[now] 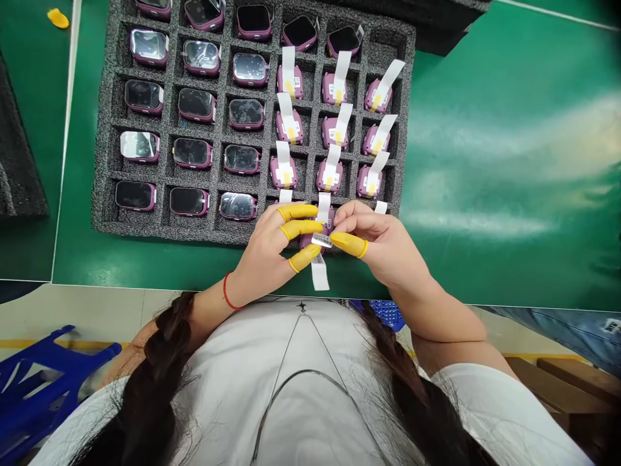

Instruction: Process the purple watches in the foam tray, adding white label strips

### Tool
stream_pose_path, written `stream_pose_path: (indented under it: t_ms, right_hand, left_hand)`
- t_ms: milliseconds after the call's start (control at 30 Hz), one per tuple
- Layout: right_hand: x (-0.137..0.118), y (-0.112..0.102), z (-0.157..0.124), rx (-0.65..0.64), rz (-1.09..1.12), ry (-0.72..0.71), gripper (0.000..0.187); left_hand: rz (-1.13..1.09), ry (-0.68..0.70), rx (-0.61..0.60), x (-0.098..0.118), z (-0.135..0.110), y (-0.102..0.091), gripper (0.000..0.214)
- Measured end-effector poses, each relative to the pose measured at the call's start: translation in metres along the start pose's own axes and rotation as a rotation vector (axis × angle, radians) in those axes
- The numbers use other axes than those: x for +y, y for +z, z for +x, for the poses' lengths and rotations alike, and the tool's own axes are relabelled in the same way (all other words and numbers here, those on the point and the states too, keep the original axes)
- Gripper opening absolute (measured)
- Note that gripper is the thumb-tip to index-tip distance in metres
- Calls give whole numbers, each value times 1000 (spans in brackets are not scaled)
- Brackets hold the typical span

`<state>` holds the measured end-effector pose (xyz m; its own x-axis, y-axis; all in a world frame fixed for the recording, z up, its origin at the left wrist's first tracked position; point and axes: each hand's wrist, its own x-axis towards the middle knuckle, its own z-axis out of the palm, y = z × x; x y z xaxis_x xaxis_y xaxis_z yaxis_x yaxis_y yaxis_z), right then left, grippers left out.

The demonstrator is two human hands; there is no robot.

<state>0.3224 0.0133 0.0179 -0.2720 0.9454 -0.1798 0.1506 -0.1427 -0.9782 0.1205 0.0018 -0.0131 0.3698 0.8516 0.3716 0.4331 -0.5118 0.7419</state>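
Observation:
My left hand (pixel 264 246) and my right hand (pixel 373 239) meet over the near edge of a grey foam tray (pixel 145 228). Both wear yellow finger cots. Between them is a purple smartwatch body (pixel 310 241), partly hidden by my fingers, with a white paper strip (pixel 319 273) hanging toward me. My right thumb presses on a small barcode label (pixel 321 240) on it. In the tray's compartments, several watches lie screen up (pixel 191 153) on the left, and several purple watch bodies with white strips (pixel 290 127) sit on the right.
The tray lies on a green mat (pixel 490 142). Another dark foam tray (pixel 17 149) lies at the far left, and a loose yellow finger cot (pixel 58 18) at the top left. A blue plastic rack (pixel 48 382) sits low on the left, beyond the mat's edge.

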Motion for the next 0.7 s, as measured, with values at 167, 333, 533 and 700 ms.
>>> stream_pose_path:
  t_ms: [167, 333, 533, 700]
  right_hand:
    - [-1, 0, -2, 28, -159, -126, 4]
    - [-5, -3, -5, 85, -514, -373, 6]
    - [0, -4, -5, 150, -788, -586, 7]
    - [-7, -9, -6, 161, -802, -574, 7]
  left_hand:
    - [-46, -35, 5, 5, 2, -2, 5]
    - [-18, -17, -18, 7, 1, -3, 15]
    - [78, 15, 27, 4, 0, 0, 17]
    - [95, 14, 27, 5, 1, 0, 16]
